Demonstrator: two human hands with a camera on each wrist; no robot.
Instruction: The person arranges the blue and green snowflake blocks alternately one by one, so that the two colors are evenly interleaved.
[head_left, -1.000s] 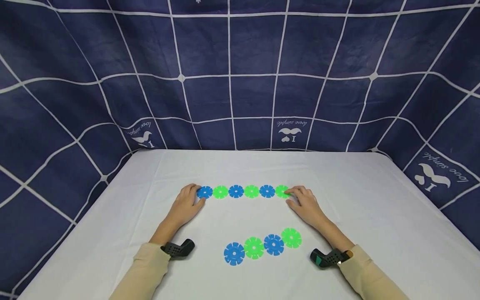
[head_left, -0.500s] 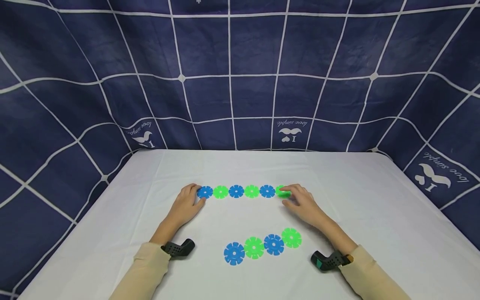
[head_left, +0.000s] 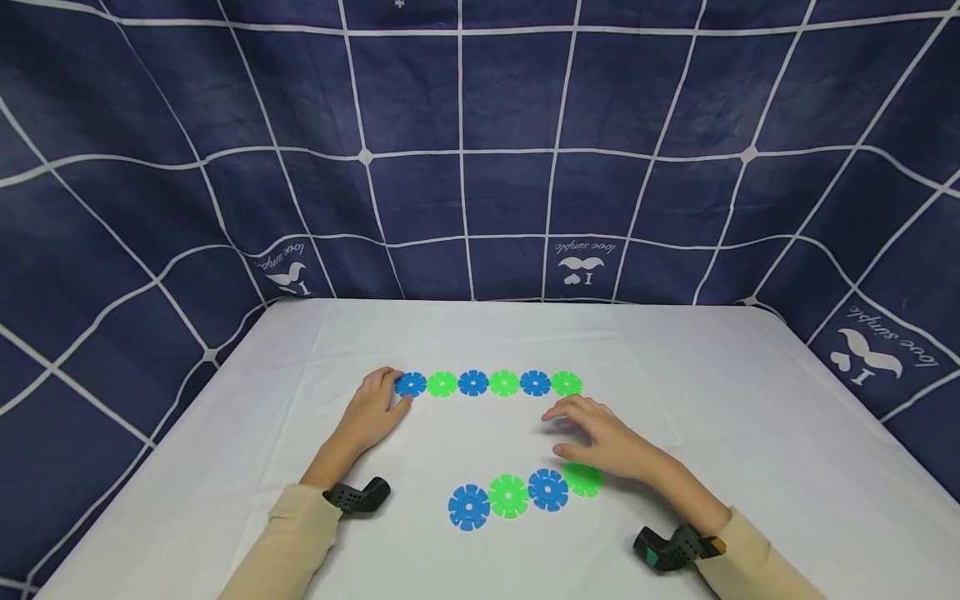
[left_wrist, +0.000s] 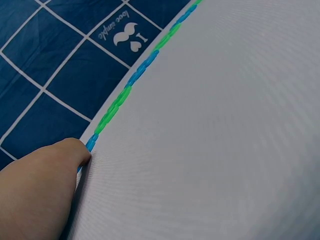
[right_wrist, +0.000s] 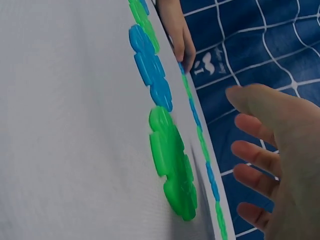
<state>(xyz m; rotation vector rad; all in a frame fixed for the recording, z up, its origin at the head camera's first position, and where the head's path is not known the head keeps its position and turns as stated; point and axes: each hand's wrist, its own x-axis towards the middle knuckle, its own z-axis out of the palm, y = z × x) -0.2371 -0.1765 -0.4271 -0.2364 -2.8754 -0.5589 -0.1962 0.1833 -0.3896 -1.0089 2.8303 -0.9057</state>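
Note:
Six notched discs, blue and green by turns, lie in a straight row across the table. At its left end my left hand [head_left: 371, 410] has thumb and fingers around the edge of the blue disc [head_left: 411, 384]; in the left wrist view the hand [left_wrist: 45, 185] hides part of that disc. My right hand [head_left: 603, 437], fingers spread and holding nothing, hovers between the row's green end disc [head_left: 566, 383] and a nearer green disc [head_left: 583, 481], which it partly covers. In the right wrist view the hand [right_wrist: 280, 150] is off the nearer green disc [right_wrist: 172, 165].
Nearer the front, a slanting line holds a blue disc [head_left: 468, 507], a green disc [head_left: 508, 497] and another blue disc [head_left: 548, 489], beside the nearer green one. A white cloth covers the table [head_left: 225, 467]. Dark blue curtains [head_left: 502, 92] with white lines stand behind and at both sides.
My right hand has left the green disc at the row's right end and moved toward the front, over the nearer green disc. The left hand and both lines of discs look unmoved.

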